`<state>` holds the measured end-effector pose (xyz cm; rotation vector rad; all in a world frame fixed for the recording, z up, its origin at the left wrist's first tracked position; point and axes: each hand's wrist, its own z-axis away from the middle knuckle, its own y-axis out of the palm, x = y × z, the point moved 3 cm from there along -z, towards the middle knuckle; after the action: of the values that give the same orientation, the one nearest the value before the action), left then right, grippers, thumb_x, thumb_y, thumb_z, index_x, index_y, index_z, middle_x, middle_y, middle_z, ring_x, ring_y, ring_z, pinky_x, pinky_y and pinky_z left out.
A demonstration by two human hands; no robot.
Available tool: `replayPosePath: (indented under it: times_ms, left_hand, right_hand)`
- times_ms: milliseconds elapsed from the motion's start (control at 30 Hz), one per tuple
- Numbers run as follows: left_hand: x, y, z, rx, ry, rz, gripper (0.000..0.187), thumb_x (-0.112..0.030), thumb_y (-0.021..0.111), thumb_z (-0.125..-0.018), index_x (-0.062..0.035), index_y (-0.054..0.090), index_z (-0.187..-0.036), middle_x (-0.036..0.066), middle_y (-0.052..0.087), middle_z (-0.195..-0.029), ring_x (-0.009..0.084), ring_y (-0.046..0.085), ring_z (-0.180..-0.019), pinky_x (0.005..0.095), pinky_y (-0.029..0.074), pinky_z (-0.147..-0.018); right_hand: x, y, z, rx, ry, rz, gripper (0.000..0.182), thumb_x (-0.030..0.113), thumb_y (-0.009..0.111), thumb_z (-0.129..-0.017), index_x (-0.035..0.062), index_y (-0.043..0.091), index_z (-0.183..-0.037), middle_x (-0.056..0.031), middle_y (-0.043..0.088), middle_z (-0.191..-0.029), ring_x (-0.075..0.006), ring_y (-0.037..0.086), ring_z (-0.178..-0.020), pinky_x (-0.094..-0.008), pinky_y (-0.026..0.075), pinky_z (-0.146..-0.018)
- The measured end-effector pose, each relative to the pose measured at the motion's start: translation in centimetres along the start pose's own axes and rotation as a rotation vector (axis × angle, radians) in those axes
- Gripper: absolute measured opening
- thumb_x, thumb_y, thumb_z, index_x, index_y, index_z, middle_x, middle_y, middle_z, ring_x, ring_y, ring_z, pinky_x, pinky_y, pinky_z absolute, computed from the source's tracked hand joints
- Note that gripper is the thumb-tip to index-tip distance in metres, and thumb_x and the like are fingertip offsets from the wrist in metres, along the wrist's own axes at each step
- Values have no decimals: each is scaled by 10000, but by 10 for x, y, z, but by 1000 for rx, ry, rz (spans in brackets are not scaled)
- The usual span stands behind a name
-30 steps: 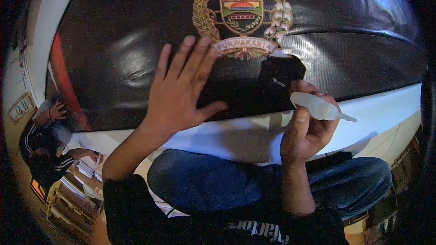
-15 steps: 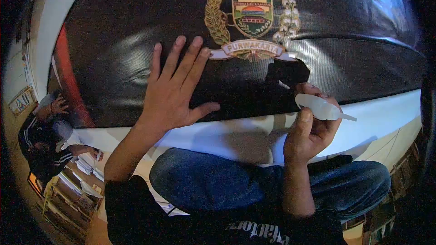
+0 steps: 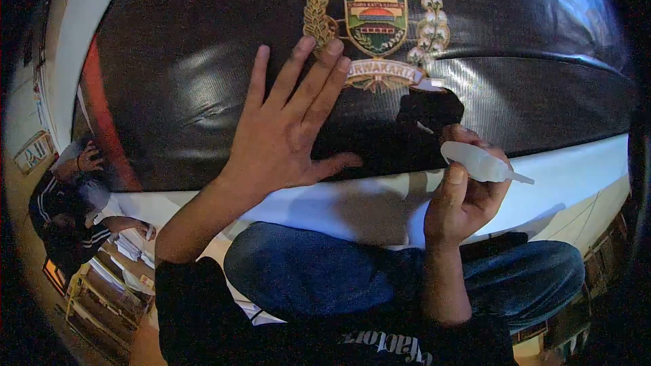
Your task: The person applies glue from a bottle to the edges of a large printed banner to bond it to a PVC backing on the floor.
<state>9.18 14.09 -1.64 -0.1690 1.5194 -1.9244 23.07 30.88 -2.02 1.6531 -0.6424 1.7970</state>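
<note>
Banner [image 3: 190, 95] of glossy black vinyl lies spread under both hands, its white border running just below them. At far left another person [image 3: 68, 210] crouches, well apart. Left hand [image 3: 288, 132] presses flat on the black surface, fingers [image 3: 319, 71] splayed wide, their tips touching the gold crest [image 3: 369, 24]. Beyond the thumb, the right hand [image 3: 464, 193] is curled tightly around a small translucent squeeze bottle [image 3: 478, 163], nozzle pointing right, over the border.

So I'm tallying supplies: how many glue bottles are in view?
1. A small white squeeze bottle with a pointed nozzle sits in the right hand, by the black banner that the left hand presses. Others may be hidden.
</note>
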Motion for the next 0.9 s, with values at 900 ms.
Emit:
replayPosePath:
  times_ms: [900]
  left_hand:
    - [-6,-8,-18,16,58,8,1010,-667,614,-708,-115,250,-1470,84,208,-1540,300,179,-1419,593,90,-1127]
  right_hand:
    - [2,1,-2,-4,10,-26,398,3,635,-828,-21,407,-1153,-278,577,-1066,-325,604,-1003,-425,493,-895]
